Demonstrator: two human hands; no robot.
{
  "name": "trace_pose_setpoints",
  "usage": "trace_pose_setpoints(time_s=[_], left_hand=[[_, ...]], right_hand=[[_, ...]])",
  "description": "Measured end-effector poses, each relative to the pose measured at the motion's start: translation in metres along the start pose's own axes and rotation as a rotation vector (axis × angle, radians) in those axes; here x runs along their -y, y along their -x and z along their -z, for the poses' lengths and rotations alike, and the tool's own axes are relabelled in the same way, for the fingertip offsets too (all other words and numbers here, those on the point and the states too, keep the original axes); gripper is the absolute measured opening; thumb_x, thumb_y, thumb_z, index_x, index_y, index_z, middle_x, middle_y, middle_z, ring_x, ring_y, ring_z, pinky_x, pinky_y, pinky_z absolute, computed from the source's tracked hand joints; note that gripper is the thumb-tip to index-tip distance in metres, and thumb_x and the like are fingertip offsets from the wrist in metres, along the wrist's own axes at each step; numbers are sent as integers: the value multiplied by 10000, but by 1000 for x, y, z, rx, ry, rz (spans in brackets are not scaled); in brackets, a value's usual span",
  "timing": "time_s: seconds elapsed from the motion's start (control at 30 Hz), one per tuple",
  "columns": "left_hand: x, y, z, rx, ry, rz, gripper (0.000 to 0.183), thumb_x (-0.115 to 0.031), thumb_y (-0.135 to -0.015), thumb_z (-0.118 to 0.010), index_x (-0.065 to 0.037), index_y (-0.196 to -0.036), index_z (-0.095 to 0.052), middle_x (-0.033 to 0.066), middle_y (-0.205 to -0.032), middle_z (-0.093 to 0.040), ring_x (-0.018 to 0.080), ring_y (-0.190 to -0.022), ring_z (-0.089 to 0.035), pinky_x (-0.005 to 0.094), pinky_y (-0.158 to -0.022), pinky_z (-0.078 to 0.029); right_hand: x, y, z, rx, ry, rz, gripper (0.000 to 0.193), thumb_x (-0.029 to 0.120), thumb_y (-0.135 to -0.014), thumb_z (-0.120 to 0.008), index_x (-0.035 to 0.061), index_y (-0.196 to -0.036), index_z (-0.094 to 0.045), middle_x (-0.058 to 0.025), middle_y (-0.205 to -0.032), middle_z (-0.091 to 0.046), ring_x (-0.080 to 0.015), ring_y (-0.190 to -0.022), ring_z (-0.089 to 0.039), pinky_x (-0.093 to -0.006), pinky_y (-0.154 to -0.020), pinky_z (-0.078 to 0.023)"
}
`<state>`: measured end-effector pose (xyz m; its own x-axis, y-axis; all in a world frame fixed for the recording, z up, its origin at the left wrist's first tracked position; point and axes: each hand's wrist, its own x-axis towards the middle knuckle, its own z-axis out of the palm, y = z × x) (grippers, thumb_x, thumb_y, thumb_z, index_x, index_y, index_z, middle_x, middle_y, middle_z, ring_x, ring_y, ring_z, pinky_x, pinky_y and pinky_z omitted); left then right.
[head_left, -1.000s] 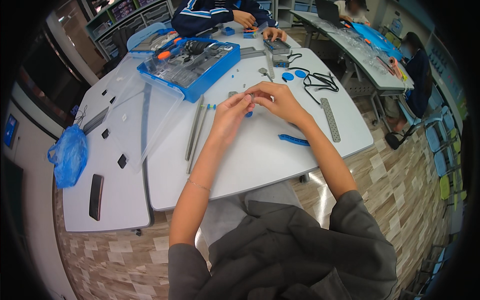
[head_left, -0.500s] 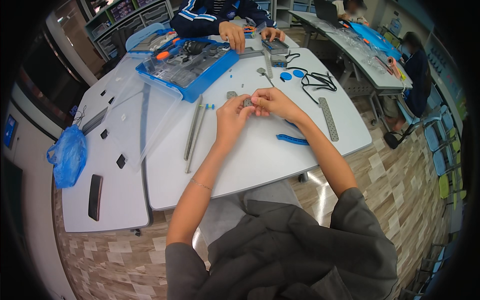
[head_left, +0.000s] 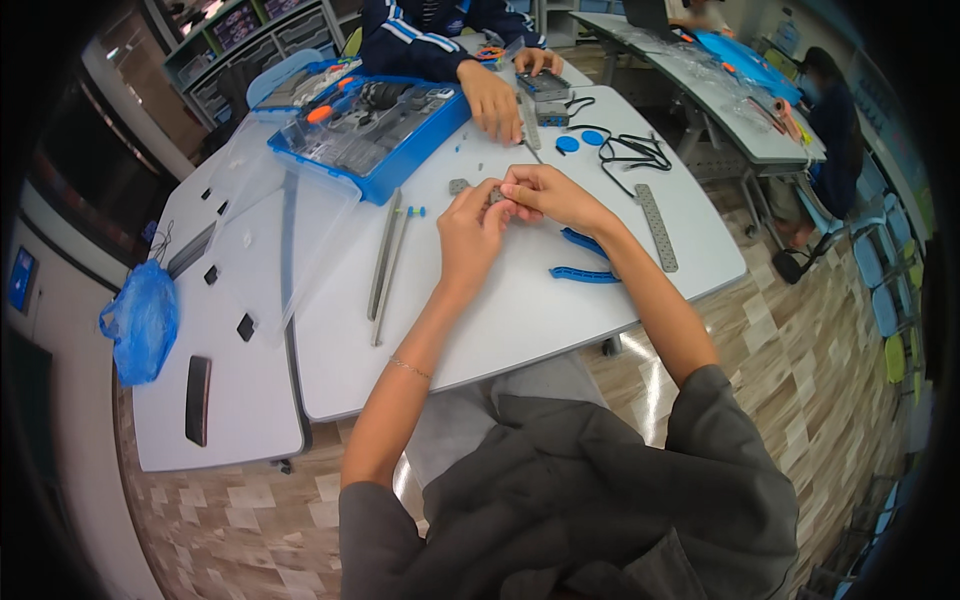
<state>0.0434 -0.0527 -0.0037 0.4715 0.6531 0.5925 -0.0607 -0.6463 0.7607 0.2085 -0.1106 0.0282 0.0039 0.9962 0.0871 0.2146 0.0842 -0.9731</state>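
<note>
Above the white table, my left hand and my right hand meet, their fingers closed around a small grey building piece. My fingers cover most of it. Just beyond my left fingertips lies another small grey piece. A pair of blue-handled pliers rests beside my right wrist, partly behind the forearm. Left of my left hand are long thin grey bars and a short rod with blue and green parts. A grey perforated strip lies right of my right forearm.
Across the table, a co-worker's hand reaches down near a grey bar; the other is at a grey block. A blue parts case with a clear lid stands far left. Black cables, blue discs and a phone lie about.
The co-worker's hand has moved from the blue case's edge toward the middle of the table. My hands stay together on the grey piece, with slightly shifted fingers.
</note>
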Motion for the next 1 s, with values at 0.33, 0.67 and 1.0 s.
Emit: trace_pose_setpoints(time_s=[0.33,0.67,1.0], left_hand=[[8,-4,1,0,259,300,266,-36,-861,-705,17,-1120,-674,83,-839,-674,128,-697,-662,248,-634,-548],[7,-3,-4,45,282,254,290,-67,-851,-729,16,-1123,-673,108,-848,-693,139,-724,-690,243,-611,-565],[5,-1,-6,97,277,286,276,-66,-881,-701,1,-1146,-663,86,-841,-695,127,-731,-684,242,-621,-550]], right_hand=[[4,160,44,-960,1212,-558,365,290,-797,-770,-62,-812,-678,-222,-759,-658,-373,-760,-646,-421,-736,-510],[1,189,44,-1020,996,-464,348,285,-746,-766,-41,-854,-712,-194,-796,-702,-328,-726,-685,-397,-708,-537],[20,140,41,-1034,868,-178,343,290,-714,-765,-25,-844,-721,-136,-703,-696,-262,-643,-688,-341,-647,-531]])
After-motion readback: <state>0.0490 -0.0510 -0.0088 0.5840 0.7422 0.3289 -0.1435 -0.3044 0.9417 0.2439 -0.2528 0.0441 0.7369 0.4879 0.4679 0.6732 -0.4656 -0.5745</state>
